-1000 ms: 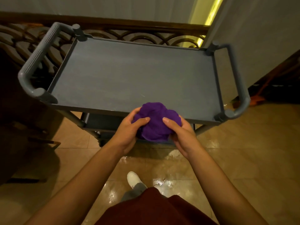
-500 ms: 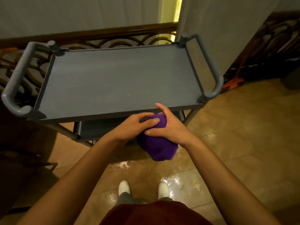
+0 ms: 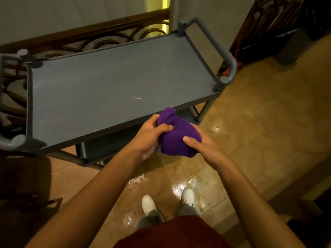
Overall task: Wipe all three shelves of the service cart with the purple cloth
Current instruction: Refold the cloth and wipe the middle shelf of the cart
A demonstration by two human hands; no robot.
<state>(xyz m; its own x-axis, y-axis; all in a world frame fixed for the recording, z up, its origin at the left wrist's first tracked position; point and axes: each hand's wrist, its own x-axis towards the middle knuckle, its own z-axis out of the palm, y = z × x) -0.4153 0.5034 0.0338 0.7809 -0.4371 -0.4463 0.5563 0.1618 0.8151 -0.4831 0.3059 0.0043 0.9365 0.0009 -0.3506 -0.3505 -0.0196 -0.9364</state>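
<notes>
From the head view, my left hand (image 3: 149, 138) and my right hand (image 3: 200, 144) both have a closed grip on the bunched purple cloth (image 3: 176, 136), thumbs pressed into it from either side. The cloth is off the cart, held in the air just in front of the near edge of the top shelf and near its right corner.

The grey plastic service cart (image 3: 114, 83) stands slantwise before me. Its flat top shelf (image 3: 100, 90) has a raised rim, is bare, and carries a short pale scratch (image 3: 136, 97) near the middle. Curved grey handles (image 3: 222, 51) rise at both ends, joined to round corner posts. A lower shelf (image 3: 114, 144) shows dark beneath the top one; more than that I cannot make out.

The glossy tan tiled floor (image 3: 259, 133) shines with wet-looking reflections beside my white shoes (image 3: 148, 203). Behind the cart runs a dark wooden railing with curled ironwork (image 3: 100, 36) against a pale wall (image 3: 71, 13), with a strip of yellow light (image 3: 163, 5) beside it. Dark, unclear items stand at the far right.
</notes>
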